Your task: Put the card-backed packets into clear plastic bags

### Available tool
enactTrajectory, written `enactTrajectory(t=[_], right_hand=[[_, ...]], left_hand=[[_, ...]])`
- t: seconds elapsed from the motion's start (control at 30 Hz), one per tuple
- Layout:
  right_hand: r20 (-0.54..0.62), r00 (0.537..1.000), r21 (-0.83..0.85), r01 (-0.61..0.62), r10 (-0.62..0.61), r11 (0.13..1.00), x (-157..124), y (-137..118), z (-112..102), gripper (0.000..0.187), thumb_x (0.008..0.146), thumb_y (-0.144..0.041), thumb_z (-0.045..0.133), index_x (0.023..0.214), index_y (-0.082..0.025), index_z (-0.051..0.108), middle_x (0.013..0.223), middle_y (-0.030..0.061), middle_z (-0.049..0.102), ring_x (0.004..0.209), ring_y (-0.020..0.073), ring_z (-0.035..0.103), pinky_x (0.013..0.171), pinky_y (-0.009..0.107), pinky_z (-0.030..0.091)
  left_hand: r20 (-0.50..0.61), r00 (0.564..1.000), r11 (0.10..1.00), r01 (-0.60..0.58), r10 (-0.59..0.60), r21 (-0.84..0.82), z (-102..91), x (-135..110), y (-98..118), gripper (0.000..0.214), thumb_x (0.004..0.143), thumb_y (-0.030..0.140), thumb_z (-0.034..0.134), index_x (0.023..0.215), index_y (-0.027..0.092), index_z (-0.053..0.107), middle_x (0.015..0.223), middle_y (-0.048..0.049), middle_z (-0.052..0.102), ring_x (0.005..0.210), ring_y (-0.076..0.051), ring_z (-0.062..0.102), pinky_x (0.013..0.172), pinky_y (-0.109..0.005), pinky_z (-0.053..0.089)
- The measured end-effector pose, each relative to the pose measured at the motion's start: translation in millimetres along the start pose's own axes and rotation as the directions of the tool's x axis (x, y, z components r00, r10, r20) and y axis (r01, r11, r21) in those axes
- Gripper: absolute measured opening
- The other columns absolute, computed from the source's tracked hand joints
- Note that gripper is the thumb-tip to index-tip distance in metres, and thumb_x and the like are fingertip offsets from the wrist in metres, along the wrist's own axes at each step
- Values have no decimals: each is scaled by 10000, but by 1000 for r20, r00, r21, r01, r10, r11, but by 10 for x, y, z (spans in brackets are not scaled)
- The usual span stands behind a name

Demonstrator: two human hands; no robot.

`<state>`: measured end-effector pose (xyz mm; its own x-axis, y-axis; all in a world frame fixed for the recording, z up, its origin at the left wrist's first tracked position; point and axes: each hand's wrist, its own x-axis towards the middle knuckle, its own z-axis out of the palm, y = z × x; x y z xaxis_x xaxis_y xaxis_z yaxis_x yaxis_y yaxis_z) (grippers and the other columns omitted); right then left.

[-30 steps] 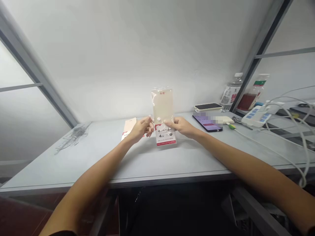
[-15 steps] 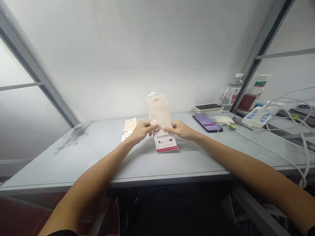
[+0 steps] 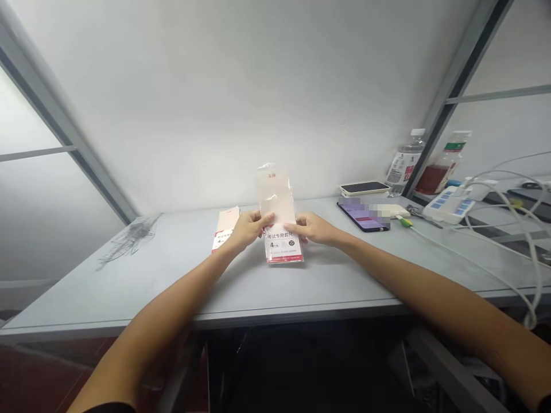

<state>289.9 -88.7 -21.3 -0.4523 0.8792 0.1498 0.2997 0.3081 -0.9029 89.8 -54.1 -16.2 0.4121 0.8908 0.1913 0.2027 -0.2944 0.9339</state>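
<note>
Both of my hands hold one clear plastic packet (image 3: 278, 201) upright above the grey table (image 3: 301, 281). The packet has a pale pink card inside and a white and red label at its lower end. My left hand (image 3: 246, 229) pinches its left edge with the thumb on the front. My right hand (image 3: 313, 228) pinches the right edge at the same height. The packet's bottom edge hangs just above the tabletop. A second packet (image 3: 224, 227) of the same kind lies flat on the table just behind my left hand.
A crumpled clear wrapper (image 3: 129, 236) lies at the table's left. To the right are a phone (image 3: 364, 216), a second phone on a white box (image 3: 364, 188), two bottles (image 3: 404, 160), a white power strip (image 3: 450, 204) and white cables (image 3: 508, 229).
The packet has come down a little and shifted left. My left hand moved from its side edge onto the front, and both thumbs now press the packet's middle.
</note>
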Motion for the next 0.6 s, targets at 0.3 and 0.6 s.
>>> enactTrajectory(t=[0.3, 0.6], right_hand=[[-124, 985, -114, -138, 124, 984, 58, 91, -36, 469, 756, -583, 519, 885, -147, 634, 577, 12, 613, 392, 82, 441, 406, 225, 335], [-499, 838, -568, -508, 220, 647, 24, 213, -518, 456, 790, -574, 451, 904, -174, 637, 837, 99, 678, 746, 222, 612, 626, 311, 408]], left_hand=[[-221, 975, 878, 105, 1, 466, -192, 53, -16, 569, 733, 713, 364, 786, 183, 565, 699, -46, 628, 531, -133, 535, 495, -250, 362], [-396, 837, 333, 522, -378, 785, -707, 130, -55, 684, 487, 837, 459, 629, 176, 569, 657, -145, 630, 677, -319, 599, 589, -361, 395]])
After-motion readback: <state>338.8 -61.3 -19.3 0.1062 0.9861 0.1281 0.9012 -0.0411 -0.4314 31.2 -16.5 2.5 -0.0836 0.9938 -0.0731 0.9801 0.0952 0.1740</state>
